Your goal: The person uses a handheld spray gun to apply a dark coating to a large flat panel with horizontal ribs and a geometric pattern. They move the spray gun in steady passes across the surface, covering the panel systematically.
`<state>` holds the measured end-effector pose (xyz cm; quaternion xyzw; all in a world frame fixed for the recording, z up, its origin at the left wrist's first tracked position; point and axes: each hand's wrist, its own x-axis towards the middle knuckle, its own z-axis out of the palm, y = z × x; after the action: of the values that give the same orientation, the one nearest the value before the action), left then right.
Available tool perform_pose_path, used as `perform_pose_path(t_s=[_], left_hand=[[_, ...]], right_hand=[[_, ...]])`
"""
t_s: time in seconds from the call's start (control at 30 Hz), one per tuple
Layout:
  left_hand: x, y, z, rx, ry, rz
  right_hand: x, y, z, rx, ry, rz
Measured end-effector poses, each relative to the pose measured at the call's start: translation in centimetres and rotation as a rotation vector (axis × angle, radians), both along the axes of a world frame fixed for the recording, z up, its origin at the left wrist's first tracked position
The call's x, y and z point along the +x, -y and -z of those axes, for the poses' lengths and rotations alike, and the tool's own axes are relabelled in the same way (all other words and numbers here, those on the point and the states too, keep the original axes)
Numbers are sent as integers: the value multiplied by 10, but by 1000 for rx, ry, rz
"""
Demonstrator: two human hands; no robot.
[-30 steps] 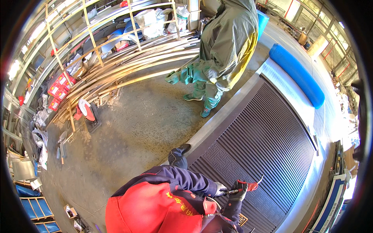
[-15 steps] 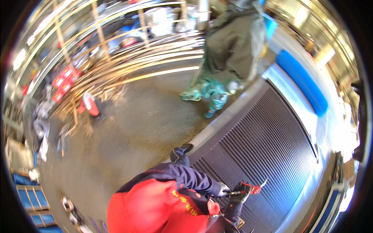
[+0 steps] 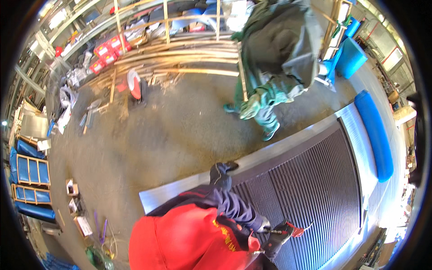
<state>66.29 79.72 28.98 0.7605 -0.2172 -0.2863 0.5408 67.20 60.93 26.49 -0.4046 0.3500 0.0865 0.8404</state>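
Right hand, fingers wrapped round red tool, thin curved tip, above ribbed dark panel. Left hand alongside, grip unclear. Smooth blue roll lower in view than earlier.

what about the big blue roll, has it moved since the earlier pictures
No: the blue roll lies beyond the same end of the dark ribbed panel; the whole view has turned instead.

Red boxes sit by the left end of the wood pile. A person stands near its right end, a blue container farther right.
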Motion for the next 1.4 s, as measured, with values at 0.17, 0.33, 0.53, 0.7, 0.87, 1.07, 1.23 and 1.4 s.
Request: perform_pose_path(t_s=[0.17,0.33,0.53,0.7,0.87,1.07,1.23,1.4], left_hand=[[-3,-9,-7,4,5,-85],[-2,-13,-17,17,26,-88],[-2,-7,-14,84,20,17],[-1,-6,-13,82,-83,48],[-2,3,-1,63,-130,71],[-2,5,6,53,-127,83],[-2,5,5,38,-170,84],[-5,8,12,58,-119,60]], right_hand=[[4,-7,1,18,8,23],[0,-1,-1,42,22,24],[-9,1,-5,67,30,73],[-21,3,-6,77,26,126],[-34,10,-3,79,5,147],[-39,12,-2,84,-22,136],[-31,9,-3,83,-31,118],[-31,9,-1,93,-37,108]])
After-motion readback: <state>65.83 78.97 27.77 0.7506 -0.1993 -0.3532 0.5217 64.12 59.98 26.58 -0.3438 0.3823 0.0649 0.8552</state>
